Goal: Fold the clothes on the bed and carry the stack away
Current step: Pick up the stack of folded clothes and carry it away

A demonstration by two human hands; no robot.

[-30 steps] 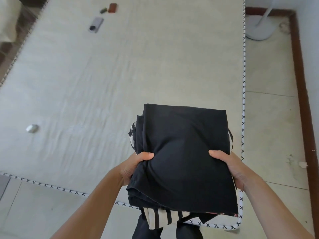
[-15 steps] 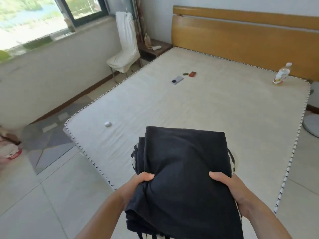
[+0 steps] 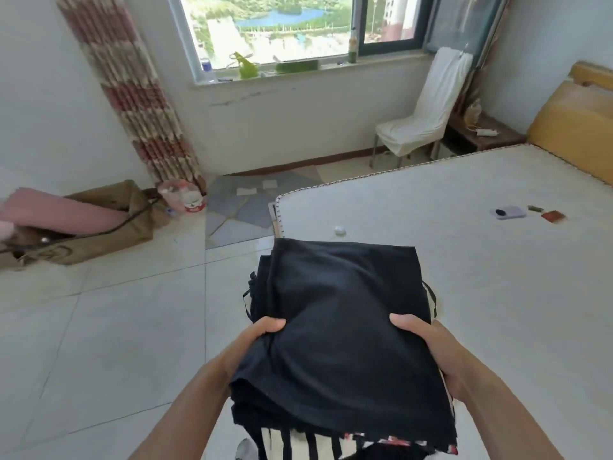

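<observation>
A stack of folded clothes (image 3: 341, 330) is held up in front of me, a black garment on top and striped and patterned pieces showing underneath at the near edge. My left hand (image 3: 255, 340) grips the stack's left side, thumb on top. My right hand (image 3: 428, 343) grips its right side the same way; the fingers of both are hidden below. The bed (image 3: 497, 270) with its bare pale mattress lies to the right, behind the stack.
On the mattress lie a phone (image 3: 507, 213), a red box (image 3: 553, 216) and a small white object (image 3: 340, 230). A covered chair (image 3: 421, 117) and a nightstand (image 3: 477, 134) stand by the window. A brown bag with a pink roll (image 3: 76, 224) sits on the tiled floor left.
The view has swung left from the bed toward the window wall and floor. Both hands keep the same grip on the stack, which stays in front of me.
</observation>
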